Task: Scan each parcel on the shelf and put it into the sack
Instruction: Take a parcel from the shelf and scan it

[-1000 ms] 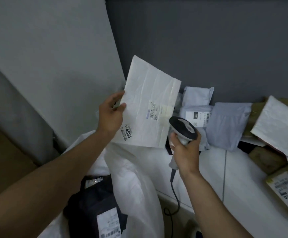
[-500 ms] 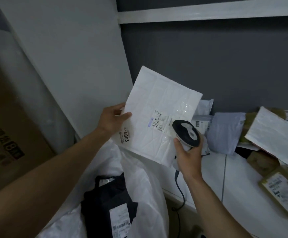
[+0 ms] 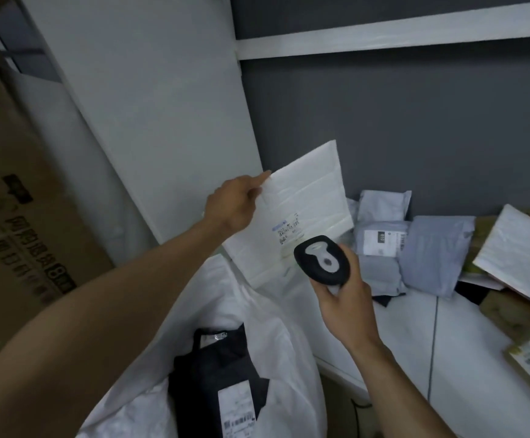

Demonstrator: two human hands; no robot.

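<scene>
Grey wall fills the top and right of the frame, a printed cardboard box stands along the left edge, and the white shelf runs across the lower right with grey parcels piled against the wall. Below centre the white sack gapes open with a black parcel already inside. At the middle of the frame you hold the white parcel in the air, above the sack's far rim and just left of the pile. I judge you are at the scan itself. To do it well, turn the parcel's printed face squarely to the scanner, flatten the creased film over the label, and back the head off a little so the beam covers the whole barcode. Your right hand is wrapped round the scanner's handle, its head aimed at the label from just below; whether a finger is on the trigger I cannot tell. Your left hand pinches the parcel's upper left edge between thumb and curled fingers.
</scene>
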